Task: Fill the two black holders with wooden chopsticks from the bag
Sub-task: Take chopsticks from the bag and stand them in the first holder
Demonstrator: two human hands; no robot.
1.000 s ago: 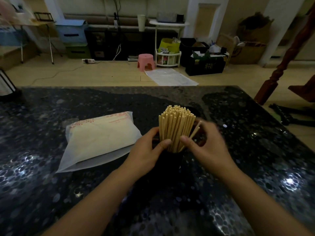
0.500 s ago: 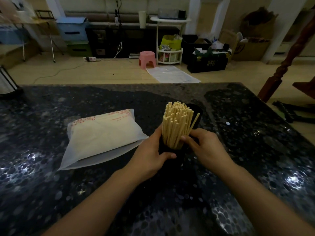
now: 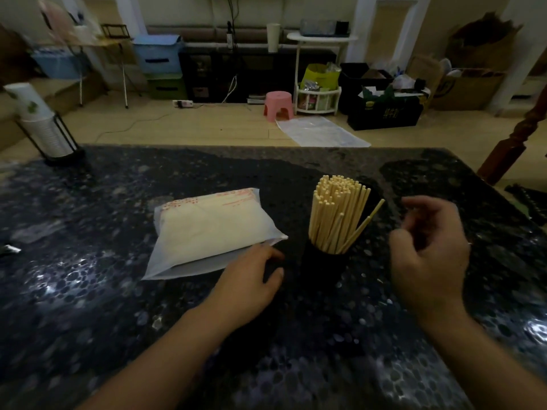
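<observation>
Standing upright on the dark speckled counter point(image 3: 88, 291), a black holder point(image 3: 324, 269) is packed with wooden chopsticks point(image 3: 336, 214), their tips fanned at the top; one stick point(image 3: 365, 224) leans out to the right of the bundle. Behind it, the dark rim of what may be a second holder shows, too dim to tell for sure. Just left of the holder lies the white bag point(image 3: 211, 229), flat, with red print along its far edge. The left hand point(image 3: 251, 279) rests low between bag and holder, fingers relaxed and gripping nothing, fingertips close to the bag's near corner. The right hand point(image 3: 429, 247) hovers to the right of the holder, apart from it, fingers loosely curled and empty. A stack of paper cups point(image 3: 35, 119) in a wire stand sits at the counter's far left corner
</observation>
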